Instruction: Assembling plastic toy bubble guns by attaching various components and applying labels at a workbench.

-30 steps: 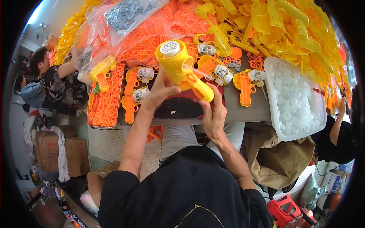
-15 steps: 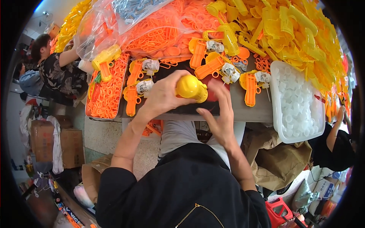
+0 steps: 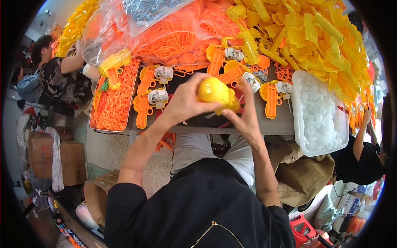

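Note:
Over the near part of the table, my left hand (image 3: 185, 102) is wrapped round a yellow plastic toy gun (image 3: 216, 91), its rounded end toward me. My right hand (image 3: 248, 119) grips the other end, thumb on the near side and fingers on the far side. The underside of the toy is hidden. Half-built toy guns with orange handles and white motor units lie around my hands: one (image 3: 144, 105) to the left, another (image 3: 271, 99) to the right, others just beyond.
A tray of small orange rings (image 3: 111, 108) stands left, a yellow-and-orange toy gun (image 3: 115, 66) on its edge. At right sits a white tub of translucent caps (image 3: 320, 120). Heaped yellow shells (image 3: 314, 37) and bagged orange parts (image 3: 165, 41) fill the back. People work at both sides.
My right hand has come in from beside the yellow toy gun and closed on its right end. The toy has tilted and shifted slightly right in my left hand.

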Demonstrator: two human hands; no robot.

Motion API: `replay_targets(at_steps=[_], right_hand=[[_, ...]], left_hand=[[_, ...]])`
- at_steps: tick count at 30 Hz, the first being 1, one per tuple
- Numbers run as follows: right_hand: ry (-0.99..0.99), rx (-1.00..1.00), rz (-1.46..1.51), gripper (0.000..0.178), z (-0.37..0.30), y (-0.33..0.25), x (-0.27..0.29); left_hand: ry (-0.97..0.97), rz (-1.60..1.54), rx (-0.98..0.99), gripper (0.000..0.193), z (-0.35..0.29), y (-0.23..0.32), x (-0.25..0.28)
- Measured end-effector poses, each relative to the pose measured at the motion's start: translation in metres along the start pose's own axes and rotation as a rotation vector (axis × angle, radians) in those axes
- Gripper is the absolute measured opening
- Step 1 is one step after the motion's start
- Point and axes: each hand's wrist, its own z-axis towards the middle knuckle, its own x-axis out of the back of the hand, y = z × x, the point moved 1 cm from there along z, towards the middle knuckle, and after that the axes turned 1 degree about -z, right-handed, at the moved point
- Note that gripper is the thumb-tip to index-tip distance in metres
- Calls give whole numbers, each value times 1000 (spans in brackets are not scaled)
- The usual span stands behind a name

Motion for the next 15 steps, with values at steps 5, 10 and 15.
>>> replay_targets(at_steps=[5, 10, 15], right_hand=[[-265, -368, 559, 83, 12, -23, 28], [-228, -69, -28, 84, 43, -67, 37], [10, 66, 205, 81, 25, -56, 32]], left_hand=[[-59, -705, 304, 71, -12, -19, 15], [-164, 104, -156, 88, 7, 18, 26], [-81, -71, -16, 76, 10, 0, 23]])
